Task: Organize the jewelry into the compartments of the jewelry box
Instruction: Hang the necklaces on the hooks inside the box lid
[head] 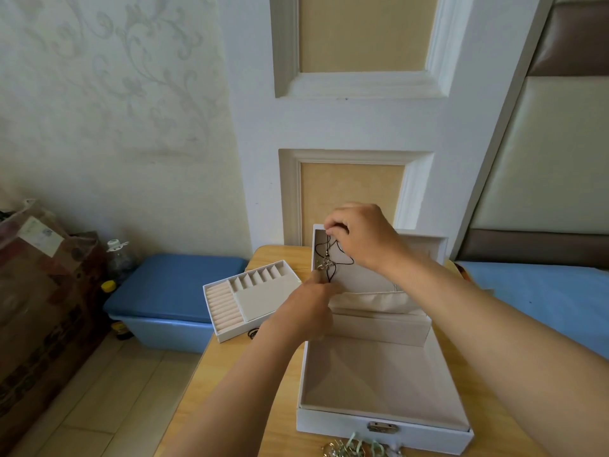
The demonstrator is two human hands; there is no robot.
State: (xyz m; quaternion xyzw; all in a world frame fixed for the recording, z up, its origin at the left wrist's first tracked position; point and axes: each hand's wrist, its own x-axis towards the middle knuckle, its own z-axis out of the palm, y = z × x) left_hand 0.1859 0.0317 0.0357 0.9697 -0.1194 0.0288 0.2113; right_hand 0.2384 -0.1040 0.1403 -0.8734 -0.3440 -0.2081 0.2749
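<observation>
While right hand (pixel 359 235) pinches necklace (pixel 325 265) at the lid (pixel 413 258) edge, left hand (pixel 306 311) fingers blur.

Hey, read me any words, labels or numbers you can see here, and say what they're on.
No text can be read.
White paper label on the brown plastic-wrapped bundle: print too blurred.
Dark label on the small yellow-capped bottle: too small.

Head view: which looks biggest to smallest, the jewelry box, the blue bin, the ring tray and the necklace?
1. jewelry box, nearest the camera
2. blue bin, though it sits farther off
3. ring tray
4. necklace
</observation>
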